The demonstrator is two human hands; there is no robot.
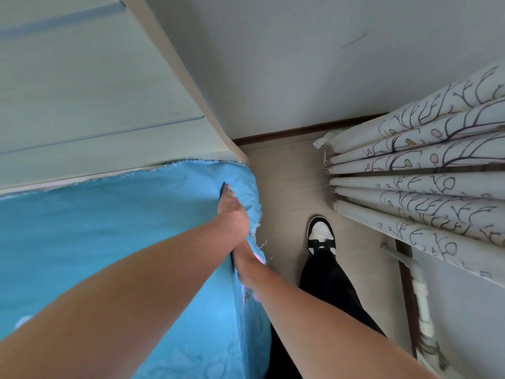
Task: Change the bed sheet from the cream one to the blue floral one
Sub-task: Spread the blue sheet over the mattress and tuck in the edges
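The blue floral sheet (114, 242) covers the bed from the left edge to the corner by the headboard. My left hand (232, 212) lies on the sheet at that corner, fingers stretched toward the headboard and pressing the cloth. My right hand (241, 255) is down along the side of the mattress just below the left wrist, mostly hidden by the left arm and the hanging sheet; its grip does not show. No cream sheet is in view.
A pale wooden headboard (95, 91) stands behind the bed. A narrow strip of floor (289, 192) runs between the bed and a gathered curtain (423, 170) with a branch print. My shoe (321, 236) stands there. White pipes (418, 291) run along the wall at right.
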